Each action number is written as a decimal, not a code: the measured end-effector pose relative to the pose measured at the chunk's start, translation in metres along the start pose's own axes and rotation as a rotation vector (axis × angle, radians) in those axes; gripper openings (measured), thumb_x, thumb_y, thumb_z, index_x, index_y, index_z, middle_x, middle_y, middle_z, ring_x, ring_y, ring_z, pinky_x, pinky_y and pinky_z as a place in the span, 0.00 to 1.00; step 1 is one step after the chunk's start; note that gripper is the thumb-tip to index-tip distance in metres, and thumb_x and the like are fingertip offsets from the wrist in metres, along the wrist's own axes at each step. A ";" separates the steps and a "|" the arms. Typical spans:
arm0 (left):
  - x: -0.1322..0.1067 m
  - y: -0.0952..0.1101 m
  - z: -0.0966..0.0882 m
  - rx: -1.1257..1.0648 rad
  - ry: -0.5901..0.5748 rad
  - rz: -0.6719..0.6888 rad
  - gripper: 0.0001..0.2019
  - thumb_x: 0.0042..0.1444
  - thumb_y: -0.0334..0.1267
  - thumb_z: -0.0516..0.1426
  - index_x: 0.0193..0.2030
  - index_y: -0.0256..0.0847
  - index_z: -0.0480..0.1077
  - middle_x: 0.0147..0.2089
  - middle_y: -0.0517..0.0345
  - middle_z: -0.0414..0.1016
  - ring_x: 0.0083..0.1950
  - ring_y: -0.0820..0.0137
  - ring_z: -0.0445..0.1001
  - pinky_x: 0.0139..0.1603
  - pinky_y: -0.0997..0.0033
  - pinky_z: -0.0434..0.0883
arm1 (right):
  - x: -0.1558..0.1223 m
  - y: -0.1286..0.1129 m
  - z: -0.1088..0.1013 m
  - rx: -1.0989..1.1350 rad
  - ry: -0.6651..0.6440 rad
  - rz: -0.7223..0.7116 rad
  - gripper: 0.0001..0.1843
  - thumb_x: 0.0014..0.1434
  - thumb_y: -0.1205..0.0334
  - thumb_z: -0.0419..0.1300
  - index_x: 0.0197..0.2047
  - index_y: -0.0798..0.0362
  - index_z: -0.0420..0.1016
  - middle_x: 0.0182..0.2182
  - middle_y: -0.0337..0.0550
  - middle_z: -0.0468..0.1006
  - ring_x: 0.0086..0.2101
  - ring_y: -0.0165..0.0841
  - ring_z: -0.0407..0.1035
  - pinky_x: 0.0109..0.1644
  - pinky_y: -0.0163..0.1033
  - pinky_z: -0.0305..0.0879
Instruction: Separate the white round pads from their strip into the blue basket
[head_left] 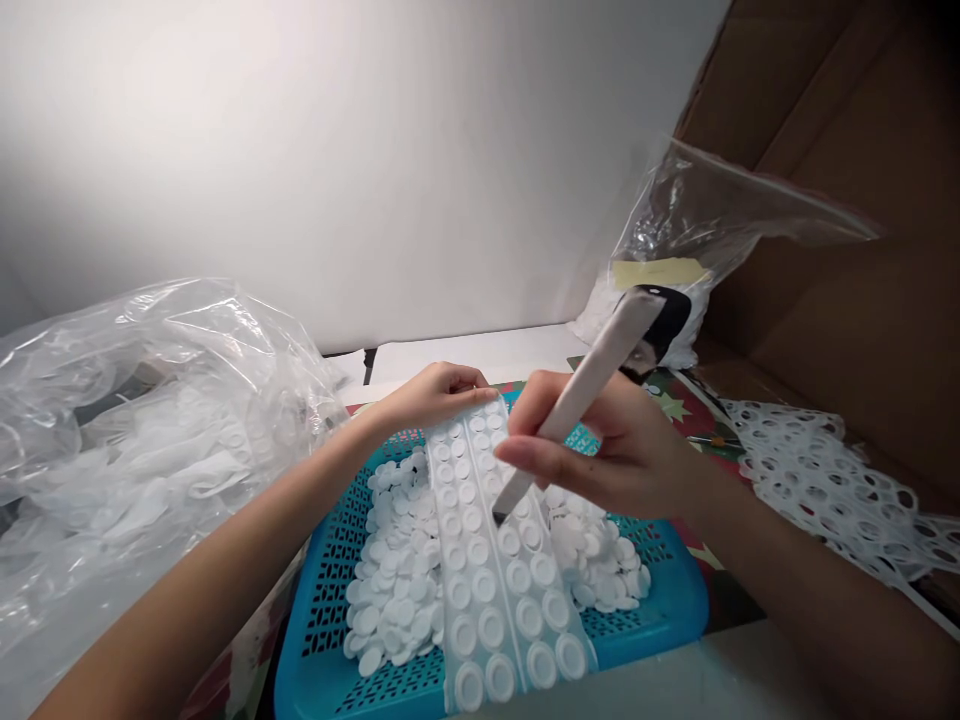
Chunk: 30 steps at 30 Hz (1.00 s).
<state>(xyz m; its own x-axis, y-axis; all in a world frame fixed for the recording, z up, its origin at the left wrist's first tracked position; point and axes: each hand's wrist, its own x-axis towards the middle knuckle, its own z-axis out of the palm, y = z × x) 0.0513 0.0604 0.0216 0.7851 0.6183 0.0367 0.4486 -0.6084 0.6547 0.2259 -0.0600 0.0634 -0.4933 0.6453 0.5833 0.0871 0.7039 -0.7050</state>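
Observation:
A translucent strip (514, 610) with rows of round white discs lies lengthwise across a blue perforated basket (686, 600). My left hand (439, 393) pinches the strip's far end. In my right hand (634, 440), held like a pen, is a flat white stick-like tool (585, 385) with a dark tip. That tip is at the strip's middle, near its centre line; whether it touches cannot be told. Loose white discs (397, 585) fill the basket on the left of the strip, with more discs (600, 555) on its right. My right hand partly hides the strip's far right part.
A large clear plastic bag (172, 400) with white pieces stands at left. At the back right is a clear bag (675, 230) of white pieces with a yellow label, beside a cardboard wall (840, 180). White sheets with round holes (832, 490) lie at right.

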 end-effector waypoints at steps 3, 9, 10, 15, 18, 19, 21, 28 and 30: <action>0.001 -0.003 0.001 -0.043 -0.026 -0.001 0.16 0.59 0.48 0.52 0.31 0.36 0.69 0.23 0.62 0.60 0.24 0.77 0.55 0.22 0.76 0.53 | 0.000 0.004 0.008 0.069 -0.155 0.000 0.08 0.60 0.67 0.60 0.29 0.57 0.66 0.25 0.34 0.69 0.24 0.21 0.62 0.26 0.26 0.59; 0.004 -0.008 0.003 -0.062 -0.025 -0.014 0.18 0.59 0.51 0.52 0.30 0.37 0.69 0.21 0.66 0.52 0.22 0.78 0.50 0.19 0.77 0.49 | -0.004 0.013 0.019 0.029 -0.291 0.000 0.10 0.62 0.61 0.58 0.31 0.57 0.66 0.23 0.34 0.69 0.22 0.20 0.61 0.25 0.26 0.57; 0.003 -0.008 0.003 -0.058 -0.027 -0.011 0.18 0.59 0.51 0.52 0.30 0.37 0.69 0.21 0.66 0.53 0.22 0.78 0.50 0.19 0.77 0.50 | -0.004 0.013 0.019 0.012 -0.298 0.000 0.11 0.63 0.61 0.57 0.31 0.57 0.66 0.23 0.34 0.69 0.23 0.20 0.61 0.25 0.26 0.57; 0.003 -0.006 0.002 -0.018 -0.033 0.000 0.18 0.60 0.51 0.51 0.32 0.37 0.70 0.22 0.64 0.56 0.23 0.77 0.52 0.21 0.76 0.52 | -0.005 0.016 0.021 -0.055 -0.348 -0.008 0.13 0.64 0.59 0.56 0.29 0.56 0.64 0.25 0.34 0.69 0.24 0.21 0.60 0.28 0.27 0.57; 0.003 -0.007 0.002 -0.014 -0.037 0.007 0.18 0.60 0.50 0.51 0.31 0.37 0.70 0.21 0.65 0.54 0.22 0.78 0.50 0.20 0.75 0.50 | -0.007 0.020 0.026 -0.140 -0.476 0.009 0.14 0.65 0.57 0.54 0.29 0.56 0.64 0.25 0.35 0.70 0.26 0.23 0.62 0.31 0.30 0.57; 0.003 -0.007 0.002 -0.017 -0.040 0.011 0.18 0.60 0.50 0.51 0.31 0.37 0.69 0.21 0.65 0.53 0.22 0.78 0.49 0.20 0.75 0.49 | -0.007 0.021 0.029 -0.172 -0.517 0.015 0.14 0.65 0.57 0.54 0.29 0.56 0.64 0.25 0.35 0.70 0.26 0.24 0.62 0.31 0.30 0.57; 0.003 -0.007 0.002 -0.019 -0.040 0.016 0.18 0.60 0.50 0.51 0.31 0.37 0.69 0.21 0.65 0.53 0.22 0.78 0.49 0.20 0.75 0.49 | -0.009 0.023 0.032 -0.216 -0.549 0.019 0.15 0.65 0.56 0.53 0.28 0.55 0.64 0.22 0.34 0.68 0.25 0.24 0.61 0.30 0.30 0.56; 0.003 -0.008 0.002 -0.039 -0.030 -0.006 0.19 0.60 0.51 0.51 0.31 0.37 0.69 0.22 0.65 0.55 0.23 0.77 0.52 0.20 0.77 0.51 | -0.009 0.024 0.038 0.040 -0.047 -0.106 0.16 0.63 0.61 0.56 0.25 0.56 0.63 0.19 0.33 0.64 0.21 0.20 0.57 0.24 0.27 0.54; 0.004 -0.009 0.003 -0.053 -0.034 -0.012 0.19 0.60 0.52 0.51 0.31 0.37 0.70 0.22 0.65 0.55 0.23 0.77 0.52 0.20 0.77 0.52 | -0.008 0.024 0.039 0.103 0.040 -0.133 0.13 0.62 0.64 0.57 0.25 0.56 0.65 0.19 0.32 0.65 0.20 0.20 0.57 0.23 0.26 0.55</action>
<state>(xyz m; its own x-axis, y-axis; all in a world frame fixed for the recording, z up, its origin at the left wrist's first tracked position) 0.0516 0.0669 0.0137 0.7939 0.6080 0.0034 0.4356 -0.5727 0.6944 0.1984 -0.0602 0.0263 -0.4596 0.5612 0.6884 -0.0672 0.7508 -0.6571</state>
